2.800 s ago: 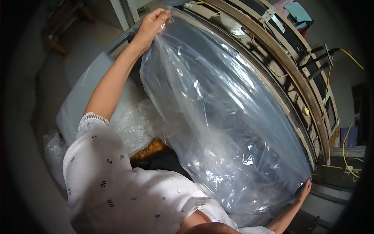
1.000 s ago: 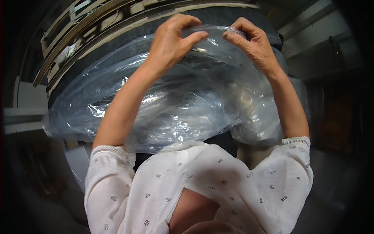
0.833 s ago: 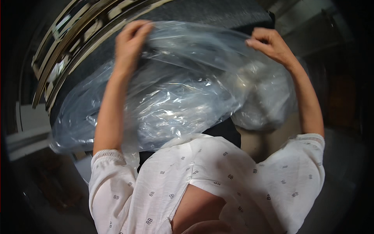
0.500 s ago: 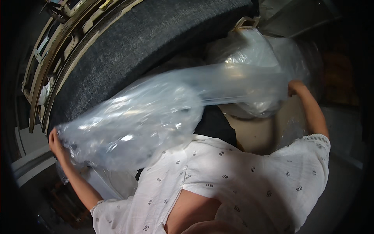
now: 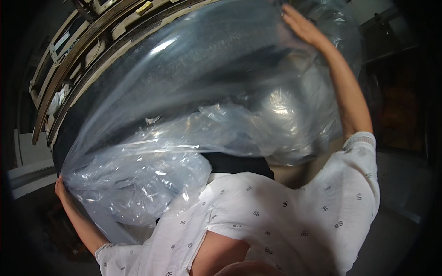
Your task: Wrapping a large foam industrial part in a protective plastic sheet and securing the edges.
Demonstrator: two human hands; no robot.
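A large clear plastic sheet (image 5: 184,129) is stretched between my two hands, over a dark grey padded surface. My left hand (image 5: 61,186) is closed on the gathered corner of the sheet at the far left, low down. My right hand (image 5: 299,27) reaches to the far upper right, its fingers close together at the sheet's edge. The fingertips are partly hidden there. Through the taut upper part of the film the dark surface (image 5: 64,154) shows. The lower part hangs in crumpled folds near my white printed shirt.
Along the upper left runs a curved wooden and metal frame (image 5: 69,87), with a small yellow object (image 5: 144,8) on it. Bulky plastic-wrapped material (image 5: 294,106) lies to the right under the sheet. A beige surface (image 5: 304,175) shows below it.
My right hand has swung up and toward the left, drawing the plastic sheet out over the dark surface. The left hand has come slightly lower, still holding its corner.
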